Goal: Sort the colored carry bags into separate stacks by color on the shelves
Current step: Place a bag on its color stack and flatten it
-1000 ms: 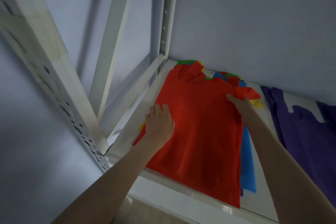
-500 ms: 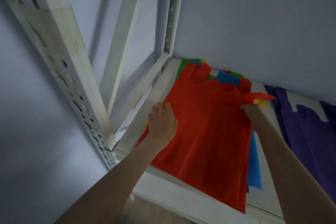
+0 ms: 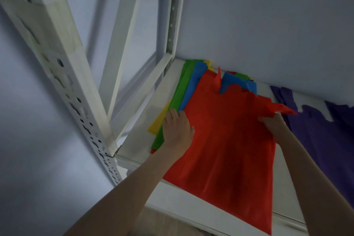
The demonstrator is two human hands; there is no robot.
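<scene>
on the shelf point(image 3: 145, 120), left hand point(image 3: 178, 130) presses flat; right hand point(image 3: 274, 123) pinches red bag point(image 3: 229, 140).

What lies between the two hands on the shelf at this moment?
In the head view, the red bag spans the stretch: the left hand rests on its left edge, the right hand pinches its right handle.

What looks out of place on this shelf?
The red bag lies askew over a mixed pile, its lower edge hanging past the shelf front. Green, blue and yellow bags fan out unevenly beneath it.
</scene>
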